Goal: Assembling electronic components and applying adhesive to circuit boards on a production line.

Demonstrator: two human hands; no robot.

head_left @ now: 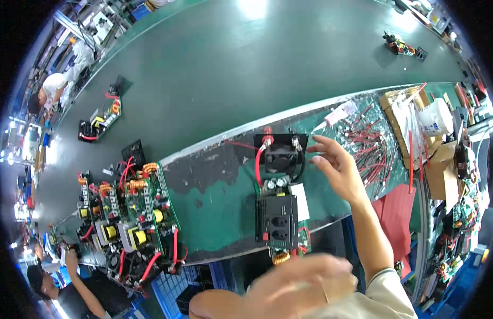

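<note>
On the bench in front of me lies a circuit board unit with a black fan end plate (281, 161), which has a red and a black terminal with thick cables. A black socket panel (277, 220) with two outlets and a red switch sits at its near end. My right hand (337, 167) is beside the right edge of the fan plate, thumb and fingers apart, with nothing seen in it. My left hand (305, 284) is smeared by motion, close below the near end of the unit, where a copper coil (280, 258) shows. Its fingers cannot be made out.
Several upright circuit boards (132, 212) stand at left. A nozzled tube (337, 114) and loose red wires (369, 151) lie at right, near a cardboard box (442, 173). Beyond the bench edge, a green conveyor (220, 69) carries board units (103, 119). Co-workers (81, 282) are at left.
</note>
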